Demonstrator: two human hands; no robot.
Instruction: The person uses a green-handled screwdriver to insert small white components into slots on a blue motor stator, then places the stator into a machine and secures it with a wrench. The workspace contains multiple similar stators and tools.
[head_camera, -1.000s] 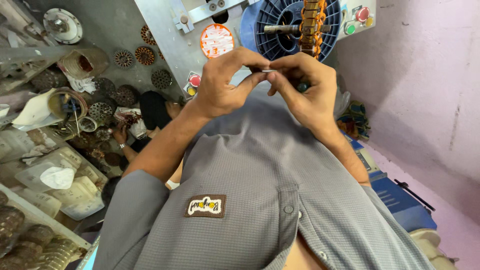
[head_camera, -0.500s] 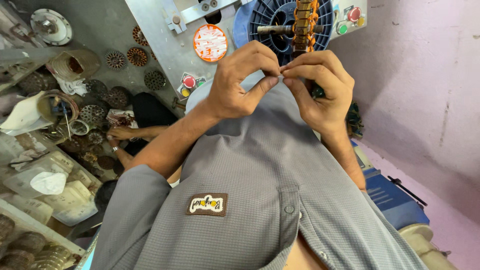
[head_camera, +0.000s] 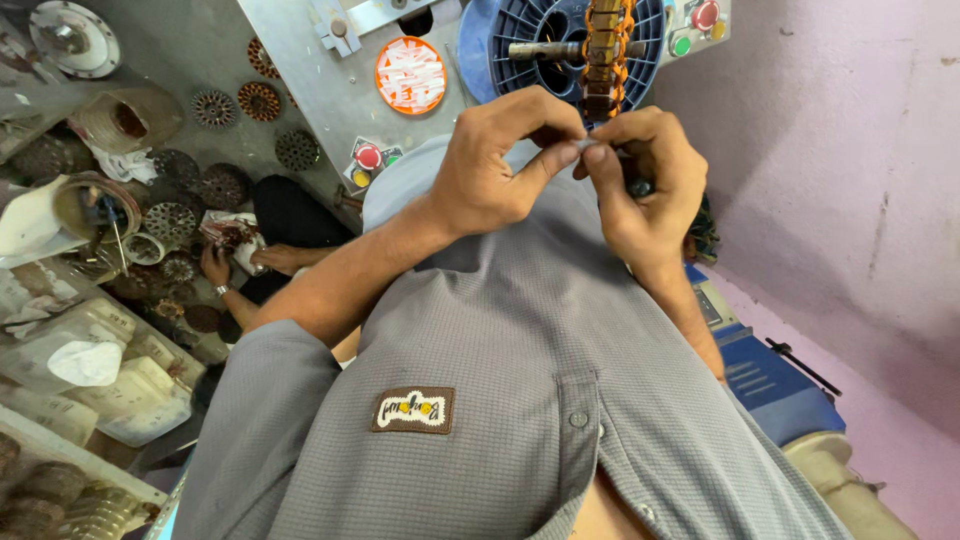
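At upper centre of the frame, the left hand (head_camera: 490, 170) and right hand (head_camera: 645, 190) pinch a small pale strip (head_camera: 578, 147) between meeting fingertips, directly below the copper-wound core (head_camera: 605, 45), which stands vertical above both.

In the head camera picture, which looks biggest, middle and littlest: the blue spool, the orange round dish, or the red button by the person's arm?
1. Blue spool, biggest, though its top is cut off by the picture edge.
2. Orange round dish, middle.
3. Red button, littlest.
They sit on the same grey machine panel, so nearness hardly changes the order.
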